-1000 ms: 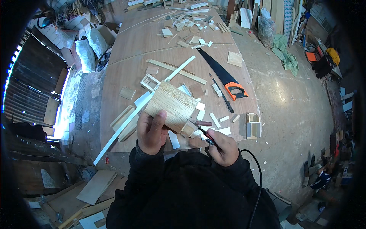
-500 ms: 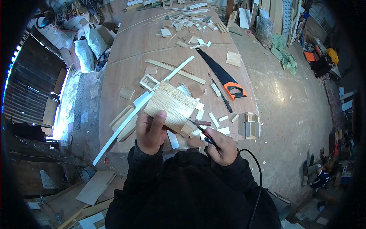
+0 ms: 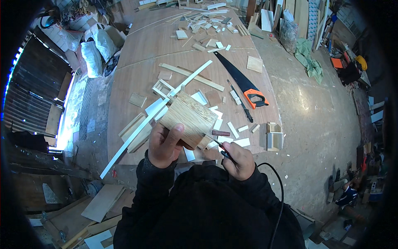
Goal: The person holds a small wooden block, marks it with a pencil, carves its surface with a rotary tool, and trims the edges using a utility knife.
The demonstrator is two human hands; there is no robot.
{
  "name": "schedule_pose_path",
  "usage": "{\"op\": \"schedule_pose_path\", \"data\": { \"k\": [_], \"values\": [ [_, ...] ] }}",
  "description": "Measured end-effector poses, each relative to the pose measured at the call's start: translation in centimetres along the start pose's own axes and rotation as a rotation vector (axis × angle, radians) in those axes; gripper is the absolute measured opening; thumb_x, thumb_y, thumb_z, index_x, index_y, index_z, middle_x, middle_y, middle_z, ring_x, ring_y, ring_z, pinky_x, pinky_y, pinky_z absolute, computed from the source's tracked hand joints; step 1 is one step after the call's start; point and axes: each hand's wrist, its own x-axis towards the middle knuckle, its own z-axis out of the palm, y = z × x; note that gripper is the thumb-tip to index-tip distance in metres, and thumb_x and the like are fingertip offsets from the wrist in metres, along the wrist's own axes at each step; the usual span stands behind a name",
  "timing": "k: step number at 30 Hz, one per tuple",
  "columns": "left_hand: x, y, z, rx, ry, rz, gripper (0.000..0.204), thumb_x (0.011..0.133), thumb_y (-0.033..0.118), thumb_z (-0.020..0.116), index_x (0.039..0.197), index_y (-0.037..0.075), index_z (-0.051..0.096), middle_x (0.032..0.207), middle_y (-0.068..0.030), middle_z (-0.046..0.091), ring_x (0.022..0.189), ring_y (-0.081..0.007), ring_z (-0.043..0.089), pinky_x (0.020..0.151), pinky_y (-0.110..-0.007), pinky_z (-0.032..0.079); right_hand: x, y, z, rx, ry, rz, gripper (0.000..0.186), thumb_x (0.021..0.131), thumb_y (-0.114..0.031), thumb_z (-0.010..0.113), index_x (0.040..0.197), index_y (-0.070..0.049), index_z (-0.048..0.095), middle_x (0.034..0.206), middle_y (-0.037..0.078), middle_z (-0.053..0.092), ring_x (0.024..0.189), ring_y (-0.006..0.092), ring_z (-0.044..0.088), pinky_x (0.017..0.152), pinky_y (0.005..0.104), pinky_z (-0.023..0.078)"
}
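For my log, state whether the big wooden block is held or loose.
Held: the left hand grips the wooden block, thumb on top.

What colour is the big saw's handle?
The saw's handle is orange and black; it shows best in the head view.

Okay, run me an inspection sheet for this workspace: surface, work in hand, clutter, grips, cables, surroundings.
Surface: long wooden tabletop, a seam crossing it.
Job's things: square-faced wooden piece; slim pen-like tool, tip by the piece's lower right edge, contact unclear.
Clutter: orange-handled handsaw, long pale strip, scattered offcuts.
Grips: left hand holds the piece, thumb on its upper face; right hand holds the tool.
Cables: black cord, running from beside the right hand down past the right sleeve.
Surroundings: white sacks to the left; green cloth to the right.
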Motion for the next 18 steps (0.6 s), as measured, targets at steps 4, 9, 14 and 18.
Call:
{"op": "schedule_pose_path", "data": {
  "k": [4,9,14,18],
  "values": [
    [-0.5,-0.2,-0.5,-0.084,-0.024,-0.063,0.052,0.095,0.022,0.063,0.131,-0.009,0.043,0.119,-0.0200,0.058,0.109,-0.0261,0.063,0.092,-0.039,0.055,0.0,0.3,0.5,0.025,0.029,-0.047,0.072,0.075,0.005,0.064,0.143,-0.015,0.048,0.078,0.012,0.055,0.061,0.0293,0.056,0.055,0.0366,0.047],
    [-1.1,0.2,0.5,-0.084,-0.036,-0.047,0.052,0.095,0.023,0.064,0.131,-0.008,0.043,0.121,-0.0204,0.058,0.111,-0.0260,0.063,0.093,-0.039,0.055,-0.5,0.4,0.7,0.031,0.022,-0.069,0.072,0.074,0.005,0.066,0.142,-0.014,0.049,0.076,0.011,0.050,0.060,0.0282,0.054,0.053,0.0360,0.045],
    [-1.4,0.5,1.1,0.011,-0.013,0.002,0.051,0.095,0.024,0.063,0.131,-0.008,0.044,0.115,-0.0191,0.061,0.106,-0.0232,0.065,0.090,-0.036,0.056,-0.4,0.6,0.7,0.055,0.034,-0.099,0.071,0.074,0.005,0.067,0.141,-0.013,0.050,0.075,0.011,0.049,0.059,0.0277,0.053,0.052,0.0356,0.044],
    [-1.5,0.5,1.6,0.024,-0.012,0.032,0.051,0.095,0.024,0.063,0.130,-0.008,0.045,0.112,-0.0188,0.063,0.101,-0.0218,0.067,0.088,-0.033,0.057,0.0,0.4,0.6,0.056,0.051,-0.113,0.070,0.075,0.006,0.069,0.140,-0.013,0.050,0.075,0.011,0.050,0.059,0.0269,0.054,0.052,0.0347,0.044]
  ]
}}
